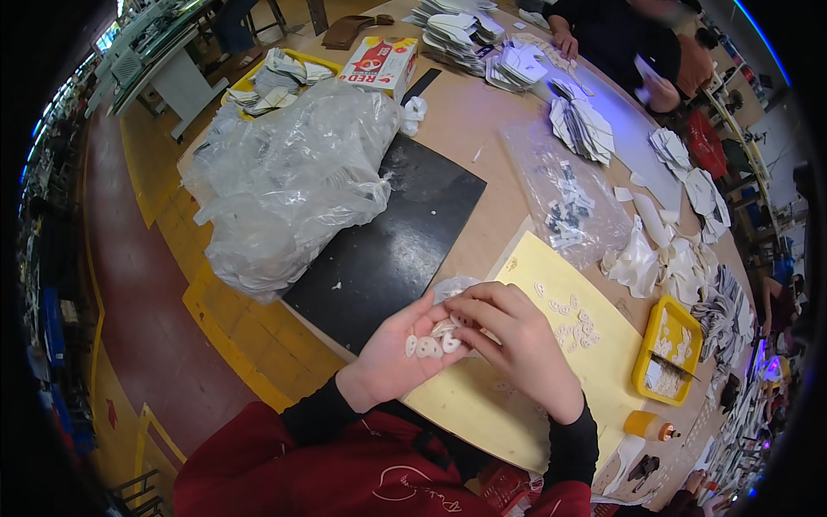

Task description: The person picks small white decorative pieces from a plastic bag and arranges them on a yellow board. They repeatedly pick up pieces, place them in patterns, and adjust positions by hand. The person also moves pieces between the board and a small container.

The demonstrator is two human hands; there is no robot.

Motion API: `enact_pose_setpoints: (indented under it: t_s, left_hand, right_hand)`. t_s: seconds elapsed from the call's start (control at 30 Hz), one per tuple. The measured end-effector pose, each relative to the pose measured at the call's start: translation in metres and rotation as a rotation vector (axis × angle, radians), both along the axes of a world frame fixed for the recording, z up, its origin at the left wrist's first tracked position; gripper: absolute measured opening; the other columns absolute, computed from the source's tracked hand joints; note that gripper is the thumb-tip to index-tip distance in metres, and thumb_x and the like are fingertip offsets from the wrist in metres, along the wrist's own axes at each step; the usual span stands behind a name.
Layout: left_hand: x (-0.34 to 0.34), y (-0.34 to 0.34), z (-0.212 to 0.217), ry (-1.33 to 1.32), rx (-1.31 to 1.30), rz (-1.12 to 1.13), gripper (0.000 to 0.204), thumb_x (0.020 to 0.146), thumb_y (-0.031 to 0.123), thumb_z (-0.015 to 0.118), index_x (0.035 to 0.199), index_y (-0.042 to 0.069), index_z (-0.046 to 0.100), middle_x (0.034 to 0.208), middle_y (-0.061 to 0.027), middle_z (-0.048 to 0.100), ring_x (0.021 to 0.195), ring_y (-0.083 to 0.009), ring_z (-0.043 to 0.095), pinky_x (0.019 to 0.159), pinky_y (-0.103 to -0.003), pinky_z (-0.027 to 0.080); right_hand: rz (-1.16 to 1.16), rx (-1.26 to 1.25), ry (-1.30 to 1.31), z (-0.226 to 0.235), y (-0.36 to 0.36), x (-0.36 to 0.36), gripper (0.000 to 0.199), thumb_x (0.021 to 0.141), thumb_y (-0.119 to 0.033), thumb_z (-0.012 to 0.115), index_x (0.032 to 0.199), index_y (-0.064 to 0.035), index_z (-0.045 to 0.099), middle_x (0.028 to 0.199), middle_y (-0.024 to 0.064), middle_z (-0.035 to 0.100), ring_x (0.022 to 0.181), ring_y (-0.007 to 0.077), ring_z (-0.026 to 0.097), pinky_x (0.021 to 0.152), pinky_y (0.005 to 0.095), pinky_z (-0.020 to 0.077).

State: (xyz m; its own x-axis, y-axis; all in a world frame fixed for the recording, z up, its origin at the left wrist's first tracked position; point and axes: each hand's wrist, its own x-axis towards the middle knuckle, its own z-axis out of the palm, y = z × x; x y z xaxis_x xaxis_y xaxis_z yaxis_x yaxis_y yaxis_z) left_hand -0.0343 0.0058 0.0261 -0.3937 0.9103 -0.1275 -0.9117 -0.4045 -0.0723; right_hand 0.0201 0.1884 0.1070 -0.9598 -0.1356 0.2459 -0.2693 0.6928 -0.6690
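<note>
My left hand (388, 355) is cupped palm up over the near edge of the table, with several small white rounded pieces (427, 347) with holes lying in it. Above that palm my right hand (521, 338) is bent over, its thumb and fingertips pinched at one of the pieces. The fingers partly hide the pile. Under and beside my right hand lies a pale yellow sheet (478, 418). More loose white pieces (579, 332) of the same kind are scattered on the sheet, right of my right hand.
A large clear plastic bag (293, 177) rests on a black board (413, 233) at left. Right are a yellow tray (638, 379) and a bottle of orange liquid (648, 426). Farther back lie a flat clear bag (560, 177) and stacked cut pieces (452, 39). A co-worker's hand (565, 43) reaches in.
</note>
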Motion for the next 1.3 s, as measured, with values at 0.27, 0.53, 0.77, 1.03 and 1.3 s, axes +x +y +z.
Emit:
enact_pose_setpoints:
  t_s: [0.27, 0.53, 0.77, 1.03, 1.3]
  left_hand:
    - [0.007, 0.004, 0.010, -0.001, -0.176, -0.016, 0.047, 0.113, 0.038, 0.035, 0.142, 0.002, 0.048, 0.132, -0.0091, 0.059, 0.124, -0.0196, 0.057, 0.119, -0.041, 0.039]
    - [0.015, 0.005, -0.018, -0.036, 0.103, -0.032, 0.053, 0.113, 0.040, 0.033, 0.149, 0.002, 0.043, 0.136, -0.0076, 0.058, 0.127, -0.0194, 0.055, 0.118, -0.039, 0.039]
    - [0.001, -0.002, 0.020, 0.101, -0.242, 0.139, 0.059, 0.113, 0.038, 0.030, 0.158, 0.001, 0.030, 0.162, -0.0152, 0.037, 0.149, -0.0253, 0.037, 0.125, -0.042, 0.028]
    - [-0.005, -0.001, 0.025, 0.119, -0.236, 0.133, 0.062, 0.113, 0.040, 0.028, 0.161, 0.001, 0.023, 0.168, -0.0142, 0.026, 0.152, -0.0271, 0.031, 0.125, -0.041, 0.026]
    - [0.000, 0.009, 0.025, 0.143, -0.228, 0.052, 0.062, 0.113, 0.040, 0.026, 0.161, 0.000, 0.025, 0.168, -0.0131, 0.027, 0.147, -0.0266, 0.038, 0.119, -0.040, 0.032]
  right_hand:
    - [-0.005, -0.227, -0.229, 0.009, 0.002, 0.005, 0.025, 0.088, -0.004, 0.074, 0.113, -0.0037, 0.073, 0.101, 0.0114, 0.069, 0.092, 0.0264, 0.070, 0.080, 0.0348, 0.0561]
    - [0.022, -0.091, -0.132, 0.000, -0.005, 0.010, 0.016, 0.091, -0.004, 0.072, 0.107, -0.0029, 0.075, 0.095, 0.0094, 0.066, 0.085, 0.0215, 0.070, 0.074, 0.0327, 0.0561]
    - [-0.189, -0.213, -0.126, 0.009, 0.008, 0.007, 0.016, 0.090, -0.007, 0.074, 0.106, -0.0028, 0.076, 0.093, 0.0088, 0.066, 0.080, 0.0197, 0.065, 0.069, 0.0283, 0.0516]
    - [-0.071, -0.186, -0.106, 0.012, 0.000, 0.005, 0.029, 0.086, -0.006, 0.077, 0.115, -0.0031, 0.072, 0.099, 0.0106, 0.066, 0.084, 0.0254, 0.066, 0.074, 0.0348, 0.0540]
    - [0.020, -0.089, -0.042, -0.011, -0.011, 0.007, 0.023, 0.085, -0.002, 0.077, 0.107, -0.0024, 0.071, 0.099, 0.0109, 0.065, 0.087, 0.0263, 0.067, 0.076, 0.0344, 0.0553]
